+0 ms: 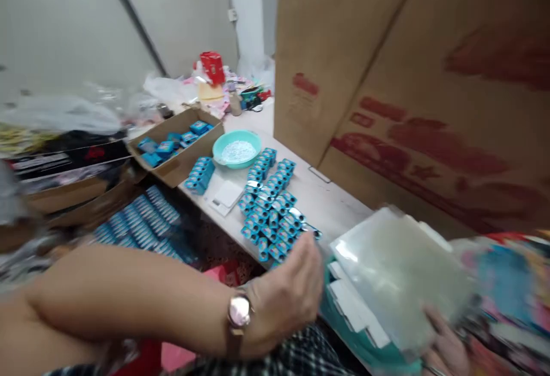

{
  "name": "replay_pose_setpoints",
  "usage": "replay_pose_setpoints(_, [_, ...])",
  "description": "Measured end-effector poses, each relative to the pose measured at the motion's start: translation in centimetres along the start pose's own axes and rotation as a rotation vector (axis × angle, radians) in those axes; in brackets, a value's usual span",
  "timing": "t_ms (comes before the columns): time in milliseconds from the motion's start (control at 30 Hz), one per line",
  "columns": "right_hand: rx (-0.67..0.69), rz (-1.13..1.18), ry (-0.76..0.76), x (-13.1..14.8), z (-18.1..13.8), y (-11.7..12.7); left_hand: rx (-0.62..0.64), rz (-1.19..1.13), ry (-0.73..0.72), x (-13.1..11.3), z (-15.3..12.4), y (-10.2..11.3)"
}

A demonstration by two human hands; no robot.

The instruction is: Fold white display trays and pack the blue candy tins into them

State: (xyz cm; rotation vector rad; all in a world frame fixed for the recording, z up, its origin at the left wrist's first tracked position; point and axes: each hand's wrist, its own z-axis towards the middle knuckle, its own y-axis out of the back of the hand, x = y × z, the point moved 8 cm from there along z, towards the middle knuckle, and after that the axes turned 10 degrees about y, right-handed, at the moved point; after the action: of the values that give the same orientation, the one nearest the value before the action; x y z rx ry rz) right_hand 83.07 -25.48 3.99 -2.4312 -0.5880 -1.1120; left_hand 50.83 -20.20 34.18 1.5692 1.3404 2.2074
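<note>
My left hand (286, 293), with a watch on its wrist, hovers by the front edge of the table. Its fingers are pressed together, and what lies in them, if anything, is hidden. Just beyond it stand rows of small blue boxes (270, 210), several with open ends facing me. At the lower right my right hand (444, 344) grips the corner of a translucent plastic sheet (391, 273). Under the sheet is a teal basin (365, 350) with white flat pieces (358, 307) in it. Motion blurs both hands somewhat.
A large cardboard box (387, 106) walls off the right side. Farther back are a turquoise bowl (219, 149) of small white pieces, a white scale (226, 195) and a carton (184, 169) of blue boxes. More blue packs (140, 221) lie below the table's left edge.
</note>
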Motion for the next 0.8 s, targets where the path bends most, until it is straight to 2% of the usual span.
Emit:
replay_pose_setpoints(33, [0.010, -0.017, 0.081, 0.5, -0.4, -0.6, 0.001, -0.308, 0.077, 0.9, 0.4, -1.4])
replay_pose_setpoints(67, [0.031, 0.002, 0.084, 0.2, -0.9, -1.5, 0.041, -0.603, 0.132, 1.6, 1.0, -3.7])
replay_pose_setpoints(133, [0.117, 0.068, 0.028, -0.6, -1.7, -4.0, 0.209, -1.129, 0.282, 2.5, 2.9, -10.3])
replay_pose_setpoints(200, [0.222, 0.083, 0.025, -0.8, -2.4, -6.8, 0.345, -1.552, 0.603, 3.1, 5.0, -17.4])
replay_pose_setpoints(267, [0.324, 0.096, 0.065, -0.3, -3.1, -9.4, 0.522, -2.025, 0.826, 1.3, 6.8, -22.5])
replay_pose_setpoints(300, [0.379, 0.100, 0.090, 0.0, -3.6, -10.6, 0.655, -2.246, 0.856, -0.4, 7.4, -23.8])
replay_pose_setpoints(367, [0.482, 0.098, 0.133, 0.5, -4.6, -12.9, 0.954, -2.558, 0.859, -3.8, 7.8, -24.6])
replay_pose_setpoints(400, [0.532, 0.092, 0.148, 0.6, -5.0, -14.0, 1.079, -2.632, 0.879, -5.2, 7.5, -24.6])
replay_pose_setpoints(467, [0.604, 0.070, 0.150, 0.5, -5.4, -15.9, 1.233, -2.662, 0.986, -6.9, 6.3, -24.8])
replay_pose_setpoints(533, [0.639, 0.045, 0.143, 0.3, -5.2, -17.5, 1.308, -2.630, 1.093, -8.0, 4.8, -25.2])
replay_pose_setpoints(633, [0.687, 0.003, 0.180, 0.7, -4.7, -19.0, 1.316, -2.583, 1.247, -8.8, 2.9, -26.2])
replay_pose_setpoints(700, [0.704, -0.036, 0.242, 1.7, -4.2, -18.4, 1.210, -2.573, 1.389, -8.5, 1.8, -27.0])
replay_pose_setpoints(733, [0.666, -0.066, 0.294, 2.5, -3.7, -17.1, 1.134, -2.573, 1.460, -8.1, 1.2, -27.5])
replay_pose_setpoints(800, [0.438, -0.166, 0.440, 4.1, -2.2, -11.7, 0.962, -2.580, 1.584, -7.0, -0.1, -28.3])
